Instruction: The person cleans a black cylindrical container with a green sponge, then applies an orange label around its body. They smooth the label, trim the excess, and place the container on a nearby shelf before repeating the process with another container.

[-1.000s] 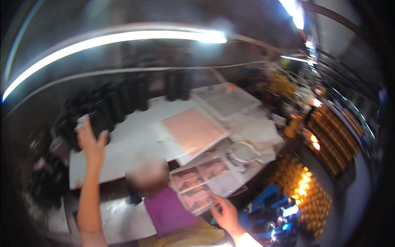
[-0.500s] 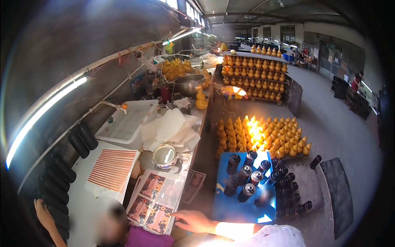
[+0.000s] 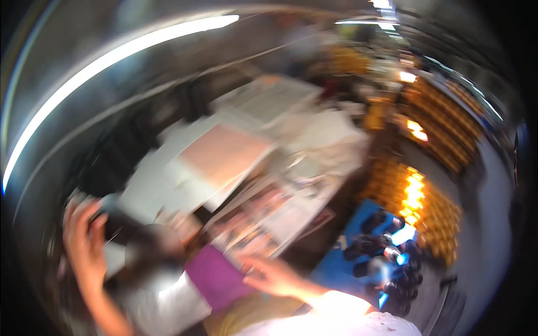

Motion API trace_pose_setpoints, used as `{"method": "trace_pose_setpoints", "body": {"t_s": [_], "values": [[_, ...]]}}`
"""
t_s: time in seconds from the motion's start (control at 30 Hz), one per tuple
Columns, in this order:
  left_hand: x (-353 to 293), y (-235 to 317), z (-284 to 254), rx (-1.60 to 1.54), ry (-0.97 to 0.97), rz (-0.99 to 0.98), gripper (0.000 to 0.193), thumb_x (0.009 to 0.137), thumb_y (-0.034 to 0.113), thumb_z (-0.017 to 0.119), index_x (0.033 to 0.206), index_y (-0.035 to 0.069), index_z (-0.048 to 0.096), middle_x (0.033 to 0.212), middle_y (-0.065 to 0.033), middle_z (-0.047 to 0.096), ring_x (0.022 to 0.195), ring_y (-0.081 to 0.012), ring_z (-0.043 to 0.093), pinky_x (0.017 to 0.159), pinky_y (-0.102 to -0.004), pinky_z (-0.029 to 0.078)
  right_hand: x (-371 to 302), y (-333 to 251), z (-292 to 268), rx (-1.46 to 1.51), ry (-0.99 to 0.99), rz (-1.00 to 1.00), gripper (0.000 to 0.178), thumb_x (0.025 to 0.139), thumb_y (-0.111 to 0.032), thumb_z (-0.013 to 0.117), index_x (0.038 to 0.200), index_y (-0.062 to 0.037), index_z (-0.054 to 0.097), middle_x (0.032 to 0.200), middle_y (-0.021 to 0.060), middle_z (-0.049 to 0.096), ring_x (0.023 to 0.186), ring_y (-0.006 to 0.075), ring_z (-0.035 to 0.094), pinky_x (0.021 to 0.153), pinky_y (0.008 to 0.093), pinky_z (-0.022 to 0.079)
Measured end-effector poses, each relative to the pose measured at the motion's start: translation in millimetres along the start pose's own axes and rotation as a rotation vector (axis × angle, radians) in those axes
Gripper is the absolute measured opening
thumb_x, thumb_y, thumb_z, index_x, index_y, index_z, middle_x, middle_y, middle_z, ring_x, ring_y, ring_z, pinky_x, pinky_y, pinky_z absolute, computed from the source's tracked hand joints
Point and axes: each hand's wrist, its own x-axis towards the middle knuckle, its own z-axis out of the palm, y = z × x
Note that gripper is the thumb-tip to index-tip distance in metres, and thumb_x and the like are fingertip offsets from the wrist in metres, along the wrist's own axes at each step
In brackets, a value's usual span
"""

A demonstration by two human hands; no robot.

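Observation:
At the left, my left hand is raised with its fingers bent round a black cylinder, which sticks out to the right of the fingers; motion blur hides its details. Nearer the middle, my right hand holds nothing, its fingers loosely bent and apart. It hovers by a purple cloth and the near end of the printed picture sheets. A white board bearing an orange-striped sheet lies between and beyond the hands.
Dark cylinders line the wall side. A white basin and a round bowl stand farther along the bench. To the right, a blue board carries black cans, with rows of golden gourd shapes beyond.
The view has swung left and blurred. My left hand has come up from the row of dark cylinders, with one now at its fingers. My right hand has drawn off the picture sheets.

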Motion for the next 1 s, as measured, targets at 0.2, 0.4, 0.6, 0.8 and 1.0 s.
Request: {"method": "trace_pose_setpoints", "body": {"t_s": [0.2,0.4,0.6,0.8,1.0], "values": [[-43.6,14.4,16.3,-0.496,-0.424,-0.195,0.026,0.088,0.003,0.07,0.113,0.006,0.063,0.104,-0.0065,0.061,0.088,-0.0193,0.058,0.077,-0.0313,0.048,46.4,-34.3,24.7,0.276,-0.325,-0.136,0.092,0.078,-0.015,0.082,0.156,-0.009,0.035,0.138,0.0138,0.058,0.093,0.0169,0.063,0.072,0.0265,0.052],[-123.0,-2.2,92.5,-0.817,-0.029,-0.618,0.033,0.094,0.002,0.064,0.125,0.003,0.057,0.111,-0.0055,0.062,0.104,-0.0154,0.06,0.09,-0.0294,0.048,54.5,-19.6,61.0,0.221,-0.372,0.035,0.091,0.084,-0.016,0.077,0.159,-0.0083,0.026,0.127,0.0127,0.063,0.095,0.0162,0.064,0.079,0.0271,0.051],[-195.9,73.0,110.9,-0.453,-0.271,-0.392,0.103,0.077,0.038,0.085,0.157,0.006,0.028,0.155,-0.0308,0.022,0.141,-0.0482,0.032,0.114,-0.0515,0.035,56.9,-8.7,62.9,0.453,-0.231,0.12,0.083,0.09,-0.011,0.071,0.159,-0.0058,0.025,0.135,0.0148,0.06,0.079,0.0047,0.052,0.071,0.0202,0.045],[-214.3,74.4,126.3,-0.553,-0.256,-0.586,0.123,0.077,0.038,0.085,0.159,-0.002,0.003,0.152,-0.0371,0.023,0.136,-0.0546,0.036,0.106,-0.055,0.04,58.3,-26.2,62.6,0.111,-0.221,0.015,0.077,0.09,-0.014,0.07,0.158,-0.0121,0.033,0.118,0.0086,0.06,0.082,0.0116,0.052,0.073,0.0251,0.046],[-221.1,70.3,125.0,-0.329,-0.334,-0.547,0.128,0.075,0.049,0.083,0.158,-0.005,0.002,0.156,-0.0318,0.025,0.143,-0.0509,0.026,0.119,-0.0617,0.002,55.5,-2.4,48.6,0.459,-0.204,0.153,0.061,0.096,-0.005,0.057,0.154,-0.0139,0.041,0.122,0.005,0.06,0.07,0.0022,0.046,0.067,0.0196,0.044]]}}
